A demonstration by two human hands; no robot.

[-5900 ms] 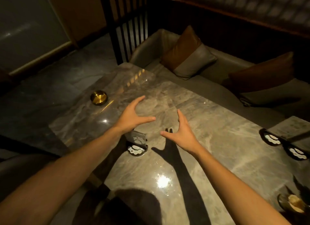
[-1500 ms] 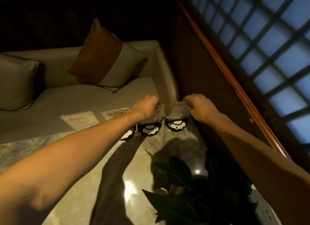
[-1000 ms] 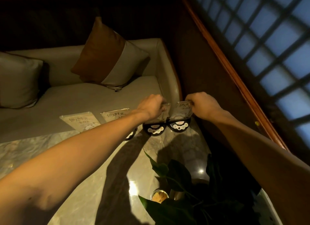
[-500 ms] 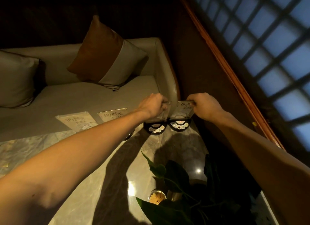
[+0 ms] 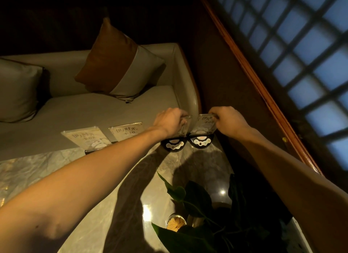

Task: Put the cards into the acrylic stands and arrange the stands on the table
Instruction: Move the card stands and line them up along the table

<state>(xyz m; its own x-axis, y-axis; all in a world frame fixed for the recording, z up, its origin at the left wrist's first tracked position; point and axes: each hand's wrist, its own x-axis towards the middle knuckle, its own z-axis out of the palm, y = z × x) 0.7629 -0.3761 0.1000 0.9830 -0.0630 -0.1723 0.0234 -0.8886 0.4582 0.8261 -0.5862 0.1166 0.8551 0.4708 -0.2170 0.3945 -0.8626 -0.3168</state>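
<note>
Several clear acrylic stands with cards line the far edge of the marble table (image 5: 197, 169). My left hand (image 5: 170, 121) grips the top of one stand (image 5: 185, 128) whose black half-round base (image 5: 174, 145) rests on the table. My right hand (image 5: 228, 120) grips the top right corner of the stand next to it (image 5: 204, 124), which holds a handwritten card above its black base (image 5: 201, 141). Left of my forearm stand two more carded stands, one (image 5: 126, 133) near the wrist and one (image 5: 87, 139) further left.
A leafy potted plant (image 5: 203, 211) and a small cup of toothpicks (image 5: 176, 222) stand at the table's near right. Behind the table runs a grey bench seat (image 5: 94, 111) with a brown-and-grey cushion (image 5: 120, 64). A wooden wall (image 5: 222, 79) with a lattice window (image 5: 310, 51) closes the right.
Over the last 1.5 seconds both hands stay gripped on the two right-hand stands, which sit slightly closer together near the table corner. Six seconds ago my hands were open over another table.
</note>
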